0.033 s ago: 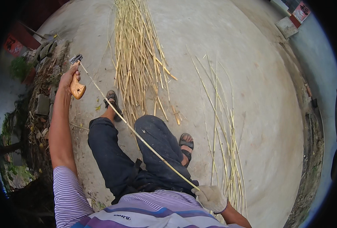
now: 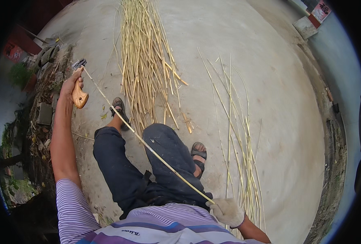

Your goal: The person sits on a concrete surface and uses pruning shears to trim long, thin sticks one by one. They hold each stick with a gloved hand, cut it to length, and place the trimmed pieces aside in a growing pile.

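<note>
My left hand [image 2: 70, 84] is stretched forward on the left, bare, its fingers wrapped round a wooden-handled tool [image 2: 80, 97] with a small metal head. A long thin cane stalk [image 2: 160, 157] runs slantwise across my legs from that metal head to my right hand. Near my right hip, my right hand [image 2: 228, 212] wears a pale work glove and grips the stalk's thicker end. How the tool's head meets the far end of the stalk is too small to make out.
A large heap of yellowish stalks [image 2: 141, 61] lies on the concrete floor [image 2: 286, 134] ahead of my feet. Several thinner stalks [image 2: 238, 138] are spread to my right. Stones and rubble [image 2: 46, 112] line the left edge; a wall [image 2: 339, 69] stands on the right.
Very little differs. My left hand and the tool sit slightly lower and further left, while my right hand stays at my hip with the stalk.
</note>
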Demonstrator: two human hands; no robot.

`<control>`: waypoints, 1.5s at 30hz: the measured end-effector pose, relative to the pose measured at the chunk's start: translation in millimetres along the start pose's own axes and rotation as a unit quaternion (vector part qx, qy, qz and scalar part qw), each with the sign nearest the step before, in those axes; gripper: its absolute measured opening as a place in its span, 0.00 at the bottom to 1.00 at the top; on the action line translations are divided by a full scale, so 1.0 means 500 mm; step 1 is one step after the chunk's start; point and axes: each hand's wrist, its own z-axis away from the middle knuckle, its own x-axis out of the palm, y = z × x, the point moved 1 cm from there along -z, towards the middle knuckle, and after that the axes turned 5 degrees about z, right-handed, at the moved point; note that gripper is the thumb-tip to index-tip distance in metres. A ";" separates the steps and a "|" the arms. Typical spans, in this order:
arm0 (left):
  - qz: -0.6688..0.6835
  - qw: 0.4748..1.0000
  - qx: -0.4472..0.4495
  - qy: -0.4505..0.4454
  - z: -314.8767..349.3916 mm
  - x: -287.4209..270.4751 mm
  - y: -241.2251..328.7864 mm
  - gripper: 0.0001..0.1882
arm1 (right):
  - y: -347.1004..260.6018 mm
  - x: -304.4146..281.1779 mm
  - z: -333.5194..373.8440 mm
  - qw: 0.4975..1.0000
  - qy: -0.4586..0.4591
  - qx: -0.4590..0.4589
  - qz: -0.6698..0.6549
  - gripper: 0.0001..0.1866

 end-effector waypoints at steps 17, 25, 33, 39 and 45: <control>-0.109 0.990 -0.088 -0.030 0.144 0.023 -0.175 0.10 | 0.448 0.015 0.049 0.895 0.070 0.344 0.275 0.13; -0.083 0.987 -0.115 -0.069 0.251 0.107 -0.224 0.10 | 0.578 0.123 0.146 0.774 -0.117 0.554 0.282 0.14; -0.095 0.989 -0.084 -0.075 0.240 0.144 -0.216 0.13 | 0.742 0.173 0.062 0.754 -0.028 0.597 0.271 0.12; -0.051 0.988 -0.113 -0.088 0.233 0.220 -0.259 0.12 | 0.543 0.095 -0.541 0.920 0.023 0.369 0.133 0.23; -0.054 0.984 -0.140 -0.091 0.213 0.222 -0.297 0.14 | 0.451 0.181 -1.013 0.968 0.029 0.236 0.082 0.30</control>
